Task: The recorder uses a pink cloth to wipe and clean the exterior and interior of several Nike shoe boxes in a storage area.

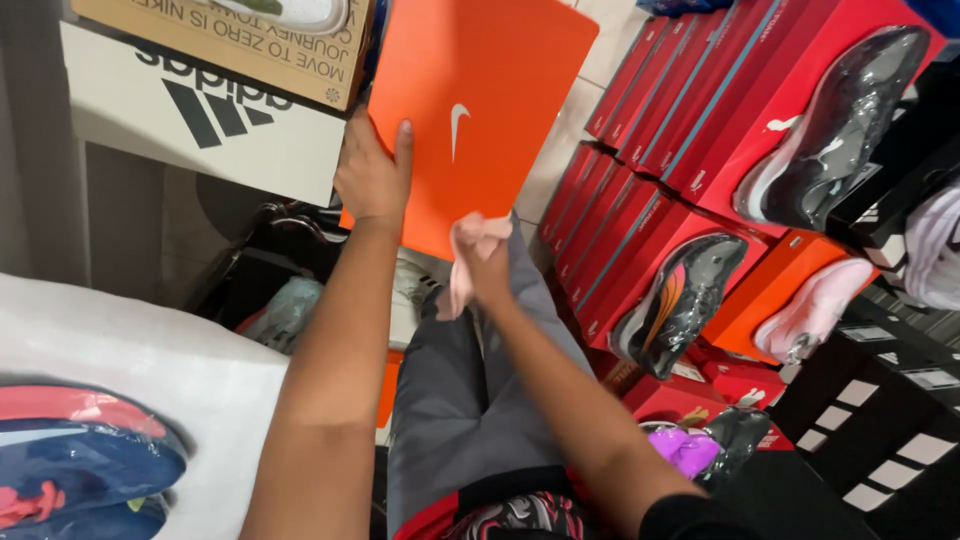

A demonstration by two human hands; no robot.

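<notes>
I hold an orange shoebox (480,90) up in front of me at the top middle of the view. My left hand (372,172) grips its left edge, fingers spread over the lid. My right hand (478,262) is at the box's lower edge, blurred, fingers curled around that corner. Below my arms are my grey trousers (450,400).
Red shoeboxes (680,110) are stacked at the right, with plastic-wrapped shoes (840,125) resting on them. White and brown boxes (215,95) are stacked at the upper left. A wrapped dark blue and red shoe (70,450) lies on a white surface at lower left. Black boxes (880,400) stand at lower right.
</notes>
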